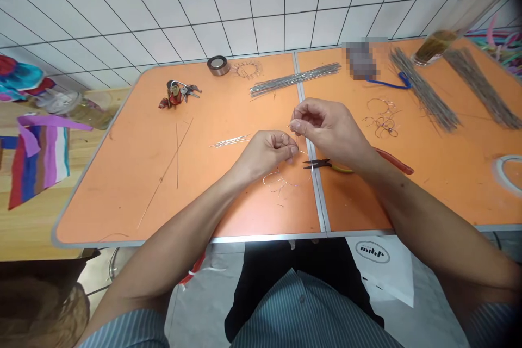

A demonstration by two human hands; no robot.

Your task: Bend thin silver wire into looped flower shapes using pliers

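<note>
Both hands, left (274,153) and right (320,125), pinch thin, curved wire (306,155) between fingertips above the smooth orange worktop (228,204).

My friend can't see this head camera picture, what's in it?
A person's left hand and right hand hold thin wire over an orange table. Pliers lie partly under the right forearm; wire bundles, keys and a tape roll lie farther back.

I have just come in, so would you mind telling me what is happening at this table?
Someone is working thin wire with both bare hands. The left hand and right hand pinch it close together above the orange table. Pliers lie beneath the right forearm, and bundles of straight wire lie farther back.
</note>
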